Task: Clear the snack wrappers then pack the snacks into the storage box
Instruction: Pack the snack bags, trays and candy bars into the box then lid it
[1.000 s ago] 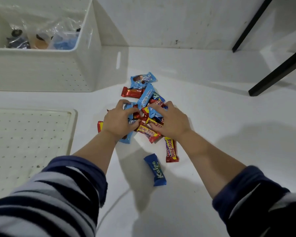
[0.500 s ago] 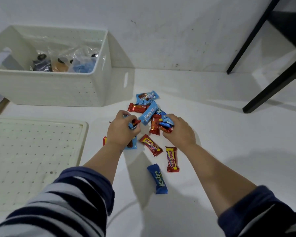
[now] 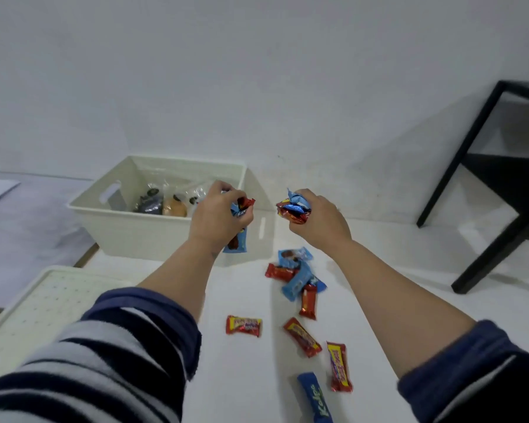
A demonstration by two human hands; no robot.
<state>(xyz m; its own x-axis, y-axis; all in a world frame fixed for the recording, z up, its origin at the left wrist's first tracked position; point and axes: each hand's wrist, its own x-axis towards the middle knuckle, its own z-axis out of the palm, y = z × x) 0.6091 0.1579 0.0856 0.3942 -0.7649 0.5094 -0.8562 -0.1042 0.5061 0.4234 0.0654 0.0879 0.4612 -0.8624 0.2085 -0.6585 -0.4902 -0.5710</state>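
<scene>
My left hand [image 3: 216, 219] is raised beside the cream storage box [image 3: 129, 230] and grips a bunch of snacks [image 3: 238, 236], blue and red wrappers sticking out of the fist. My right hand [image 3: 319, 222] is raised to the right of the box and grips another bunch of snacks [image 3: 293, 209], red and blue. Several wrapped snacks stay on the white surface below: a blue and red cluster [image 3: 297, 277], red-and-yellow bars [image 3: 302, 337], and a blue Kalpa bar [image 3: 315, 398] nearest me. The box holds clear bags of dark and orange items [image 3: 165, 204].
The box's perforated cream lid [image 3: 40, 312] lies flat at the lower left. A black table frame [image 3: 483, 184] stands at the right against the white wall. A grey mat [image 3: 22, 215] lies left of the box.
Both hands closed on handfuls from the pile and lifted them off the surface toward the box. The view tilted upward, and fewer snacks lie on the surface.
</scene>
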